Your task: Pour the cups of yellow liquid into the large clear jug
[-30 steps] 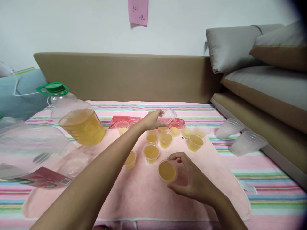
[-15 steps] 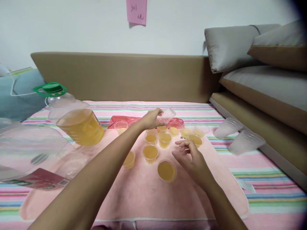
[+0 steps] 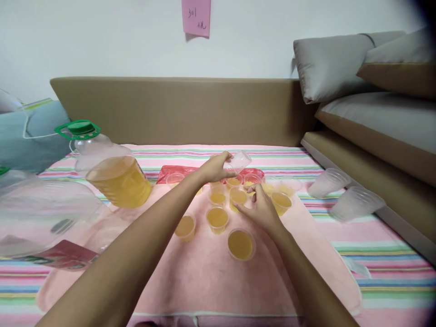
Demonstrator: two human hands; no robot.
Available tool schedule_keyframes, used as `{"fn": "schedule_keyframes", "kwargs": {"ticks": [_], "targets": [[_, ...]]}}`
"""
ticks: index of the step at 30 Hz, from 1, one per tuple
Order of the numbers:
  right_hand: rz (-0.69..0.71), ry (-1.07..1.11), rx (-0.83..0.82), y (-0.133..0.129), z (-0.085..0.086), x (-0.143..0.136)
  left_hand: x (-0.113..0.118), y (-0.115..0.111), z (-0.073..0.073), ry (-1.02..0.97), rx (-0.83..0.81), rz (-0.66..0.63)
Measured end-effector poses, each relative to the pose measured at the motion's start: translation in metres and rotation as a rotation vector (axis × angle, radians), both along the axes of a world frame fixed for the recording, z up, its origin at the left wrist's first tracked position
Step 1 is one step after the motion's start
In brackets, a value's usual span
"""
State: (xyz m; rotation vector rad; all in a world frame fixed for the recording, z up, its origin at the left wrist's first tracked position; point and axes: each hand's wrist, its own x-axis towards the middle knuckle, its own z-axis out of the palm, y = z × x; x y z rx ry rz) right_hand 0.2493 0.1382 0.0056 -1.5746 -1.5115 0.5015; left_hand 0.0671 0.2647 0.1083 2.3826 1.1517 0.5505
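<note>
Step in hand, as I judge it: shifting cups of yellow liquid about by hand on the pink mat [image 3: 190,286]. Left hand [image 3: 215,168], at the far side, grasps a clear cup [image 3: 242,160], tipped above the far cups; no yellow seen in it. Right hand [image 3: 263,210] is at the near right side of a filled cup [image 3: 237,195] mid-mat, thumb and fingers parted about it; cannot tell whether they have hold. Next move calls, I think, for a light pinch below the rim and a level lift, the thin wall likely to give and spill. Near cup [image 3: 241,244], filled, stands upright by itself, nearest of the group. Against the frame a second ago: right hand was round that near cup, now let go; half a second ago it hung loose over the mat, right of the cups, and has since gone left to the mid-mat one. Left hand and its cup little changed.
</note>
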Motion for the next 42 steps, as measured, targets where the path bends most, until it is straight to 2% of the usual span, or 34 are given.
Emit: {"fn": "schedule_keyframes", "kwargs": {"ticks": [6, 12, 25, 36, 42], "targets": [[-0.031, 0.058, 0.022, 0.0, -0.003, 0.0, -0.003, -0.001, -0.001, 0.012, -0.008, 0.011], [-0.003, 0.113, 0.021, -0.013, -0.003, 0.003, -0.002, 0.0, -0.001, 0.015, -0.004, 0.01], [0.16, 0.152, -0.017, -0.036, -0.007, 0.021, 0.005, -0.007, 0.001, 0.009, -0.013, 0.002], [0.219, 0.147, -0.098, -0.041, 0.006, 0.026, 0.007, -0.009, 0.004, 0.018, -0.026, 0.002], [0.31, 0.099, -0.12, -0.041, 0.006, 0.035, 0.008, -0.009, 0.002, 0.009, -0.028, -0.005]]}}
